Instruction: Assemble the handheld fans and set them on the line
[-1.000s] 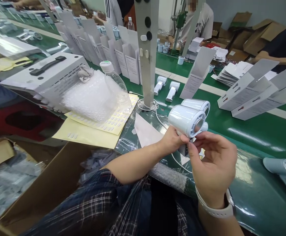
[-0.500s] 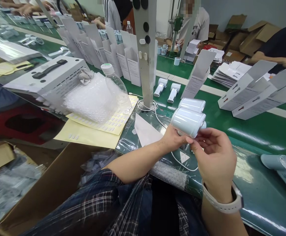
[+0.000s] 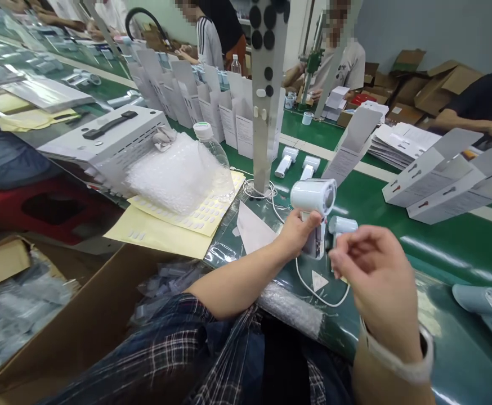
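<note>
My left hand (image 3: 295, 232) is wrapped round the handle of a light-blue device shaped like a small hair dryer (image 3: 309, 194). Its barrel is on top, with the round end turned to the right, and the handle's lower side shows an opening with small parts inside. Just to the right, my right hand (image 3: 375, 267) is apart from it, thumb and fingers pinched together; anything between them is too small or blurred to make out. A second light-blue device (image 3: 344, 225) lies on the green bench behind the hands. A white cable (image 3: 334, 304) loops below.
A metal post (image 3: 263, 124) rises from the bench edge. Yellow label sheets (image 3: 161, 236), bubble wrap (image 3: 165, 174) and a plastic bottle (image 3: 212, 149) lie left. Open white boxes (image 3: 423, 174) stand right; another device (image 3: 482, 301) sits near the right edge. Co-workers sit across the belt.
My right hand has come away from the device and moved slightly down and right. My left hand has turned the device so its round end and the open handle show.
</note>
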{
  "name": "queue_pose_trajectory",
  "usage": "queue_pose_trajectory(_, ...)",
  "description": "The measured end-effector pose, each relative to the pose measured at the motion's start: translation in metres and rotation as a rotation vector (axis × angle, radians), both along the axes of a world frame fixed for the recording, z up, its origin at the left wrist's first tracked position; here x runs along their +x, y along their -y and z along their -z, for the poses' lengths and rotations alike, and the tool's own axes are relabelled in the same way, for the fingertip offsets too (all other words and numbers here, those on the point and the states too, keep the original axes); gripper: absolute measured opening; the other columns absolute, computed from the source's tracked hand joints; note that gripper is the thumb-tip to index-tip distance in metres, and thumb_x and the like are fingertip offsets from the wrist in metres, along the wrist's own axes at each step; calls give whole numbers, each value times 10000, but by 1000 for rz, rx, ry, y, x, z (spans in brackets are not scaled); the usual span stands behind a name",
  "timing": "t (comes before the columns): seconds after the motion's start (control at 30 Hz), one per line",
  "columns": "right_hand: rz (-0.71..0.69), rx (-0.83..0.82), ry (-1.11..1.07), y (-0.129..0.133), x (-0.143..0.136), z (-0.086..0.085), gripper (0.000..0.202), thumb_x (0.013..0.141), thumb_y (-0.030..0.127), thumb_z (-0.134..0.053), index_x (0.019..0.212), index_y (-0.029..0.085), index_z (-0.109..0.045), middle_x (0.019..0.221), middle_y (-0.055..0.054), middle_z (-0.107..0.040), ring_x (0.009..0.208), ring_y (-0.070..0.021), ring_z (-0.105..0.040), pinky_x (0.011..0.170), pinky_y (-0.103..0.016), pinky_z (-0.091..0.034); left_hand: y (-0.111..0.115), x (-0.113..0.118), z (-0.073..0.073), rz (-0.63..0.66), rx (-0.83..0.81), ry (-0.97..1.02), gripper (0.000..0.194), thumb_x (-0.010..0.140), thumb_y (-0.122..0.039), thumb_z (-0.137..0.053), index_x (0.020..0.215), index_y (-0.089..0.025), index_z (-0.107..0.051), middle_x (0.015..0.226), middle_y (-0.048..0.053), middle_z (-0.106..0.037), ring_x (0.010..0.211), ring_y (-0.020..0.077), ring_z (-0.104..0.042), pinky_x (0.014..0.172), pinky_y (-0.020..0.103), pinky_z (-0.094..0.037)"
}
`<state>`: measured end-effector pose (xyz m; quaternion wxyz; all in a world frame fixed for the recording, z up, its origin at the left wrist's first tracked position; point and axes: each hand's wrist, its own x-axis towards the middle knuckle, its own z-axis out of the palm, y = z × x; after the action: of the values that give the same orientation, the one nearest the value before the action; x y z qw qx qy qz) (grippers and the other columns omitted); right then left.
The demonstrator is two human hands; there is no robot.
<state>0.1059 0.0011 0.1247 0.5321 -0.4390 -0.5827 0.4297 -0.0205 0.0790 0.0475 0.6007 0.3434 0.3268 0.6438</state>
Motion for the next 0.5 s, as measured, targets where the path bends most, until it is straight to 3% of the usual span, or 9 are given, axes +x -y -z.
queue_pose_trajectory(0.1, -360, 30, 131, 31, -8, -8, 175, 865, 160, -793, 899, 256, -650, 775, 10, -724, 615, -144, -689, 554, -228, -578, -3, -7, -5, 45, -62, 166, 887, 434, -999, -741, 690, -158, -623, 717, 51, -678, 646, 149, -604, 633, 272, -483)
queue_pose_trajectory(0.17, -520, 48, 261, 35, -17, -8, 188, 830, 106, -773, 832, 255, -658, 750, 25, -720, 626, -142, -699, 590, -221, -577, -3, -11, -9, 142, -96, 308, 890, 429, -1001, -743, 689, -160, -613, 773, 77, -708, 666, 170, -637, 647, 292, -519)
queue_pose_trajectory(0.23, -488, 70, 347, 21, -27, -10, 181, 802, 101, -750, 782, 249, -648, 722, 35, -709, 602, -134, -682, 575, -210, -556, -2, -14, -14, 217, -83, 420, 881, 431, -998, -750, 675, -165, -598, 805, 91, -723, 673, 186, -657, 655, 315, -542)
queue_pose_trajectory(0.33, -354, 114, 320, -20, -43, -23, 154, 798, 197, -766, 769, 238, -619, 691, 21, -695, 567, -144, -648, 533, -231, -535, 1, -14, -17, 288, -42, 541, 878, 400, -978, -781, 696, -165, -631, 818, 93, -727, 761, 231, -695, 716, 338, -558)
queue_pose_trajectory(0.4, -260, 163, 251, -54, -53, -37, 244, 776, 285, -824, 765, 231, -587, 696, 0, -697, 573, -159, -640, 513, -250, -522, 0, -11, -14, 296, -41, 591, 884, 367, -948, -819, 749, -162, -681, 796, 77, -717, 793, 237, -698, 746, 328, -550)
queue_pose_trajectory(0.5, -131, 242, 150, -105, -76, -59, 372, 728, 376, -892, 780, 224, -557, 730, -16, -699, 587, -160, -631, 516, -270, -521, -6, -5, -6, 254, -119, 610, 879, 319, -926, -842, 705, -154, -675, 696, 51, -683, 684, 189, -655, 666, 288, -519)
